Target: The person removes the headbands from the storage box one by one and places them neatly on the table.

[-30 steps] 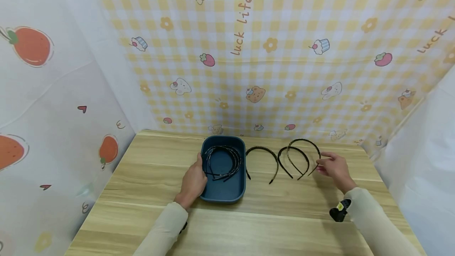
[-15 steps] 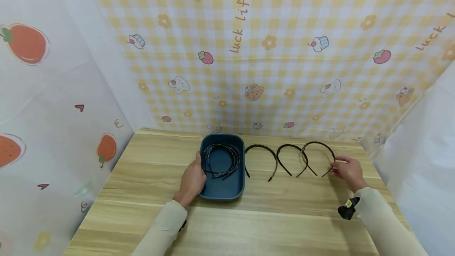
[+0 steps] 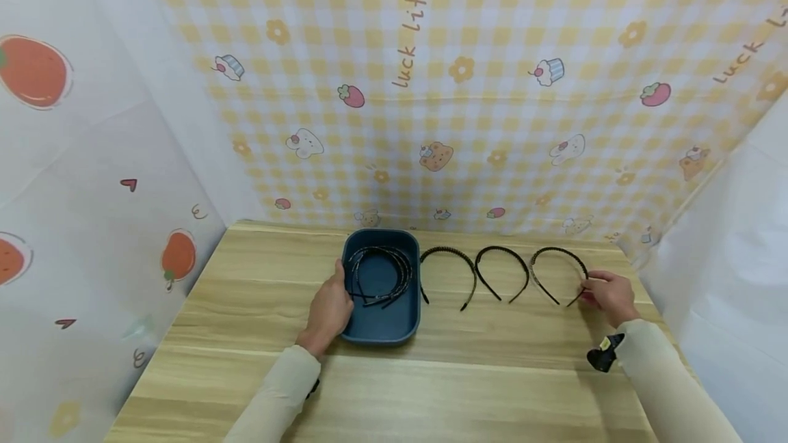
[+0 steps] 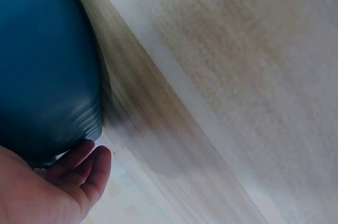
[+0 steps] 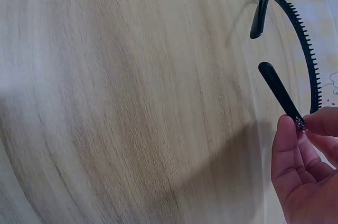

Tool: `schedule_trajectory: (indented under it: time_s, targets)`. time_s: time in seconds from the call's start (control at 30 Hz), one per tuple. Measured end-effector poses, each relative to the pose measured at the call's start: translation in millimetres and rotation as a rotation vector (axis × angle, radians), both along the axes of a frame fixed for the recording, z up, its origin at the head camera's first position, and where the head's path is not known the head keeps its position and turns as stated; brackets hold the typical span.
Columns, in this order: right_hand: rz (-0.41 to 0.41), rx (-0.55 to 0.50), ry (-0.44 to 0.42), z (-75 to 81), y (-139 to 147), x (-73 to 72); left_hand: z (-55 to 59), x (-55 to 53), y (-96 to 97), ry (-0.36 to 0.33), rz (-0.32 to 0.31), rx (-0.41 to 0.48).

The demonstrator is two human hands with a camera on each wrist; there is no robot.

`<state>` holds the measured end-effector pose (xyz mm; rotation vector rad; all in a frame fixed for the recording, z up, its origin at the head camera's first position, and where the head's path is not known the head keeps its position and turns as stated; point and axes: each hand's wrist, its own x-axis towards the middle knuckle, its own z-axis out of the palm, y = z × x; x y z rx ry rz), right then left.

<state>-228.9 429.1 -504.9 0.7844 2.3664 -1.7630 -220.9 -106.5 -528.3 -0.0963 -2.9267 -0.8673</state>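
Observation:
A dark blue storage box (image 3: 379,342) stands on the wooden table, with several thin dark headbands (image 3: 403,279) looped inside it. My left hand (image 3: 326,307) holds the box by its left side; in the left wrist view its fingers (image 4: 97,174) curl against the box's lower edge. To the box's right, two headbands lie in a row: a braided-looking one (image 3: 448,250) and a black one (image 3: 501,247). My right hand (image 3: 609,292) pinches a third, toothed headband (image 3: 559,249) near its right end. Close up, thumb and fingers (image 5: 288,139) grip it just above the black tip.
The wooden table (image 3: 468,388) runs back to a yellow checked cloth (image 3: 462,122) with cartoon prints. White cloth hangs at the left and right sides. A dark device (image 3: 602,354) is strapped to the right wrist.
My right hand has moved right with the toothed headband, drawing it off the black one it overlapped, so it lies apart or just beside it. The left hand stays on the box.

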Motion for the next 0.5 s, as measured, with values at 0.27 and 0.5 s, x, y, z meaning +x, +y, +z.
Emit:
schedule_trajectory:
  time_s: [0.27, 0.5]
  targets:
    - [-0.008, -0.015, 0.0, -1.4, 5.3, -3.6, 1.7, -1.9, 1.0, 0.006, 0.0, -0.002]
    - [0.052, 0.008, -0.016, -8.5, 6.3, 0.7, -1.5, -0.8, -0.4, -0.006, 0.003, -0.009]
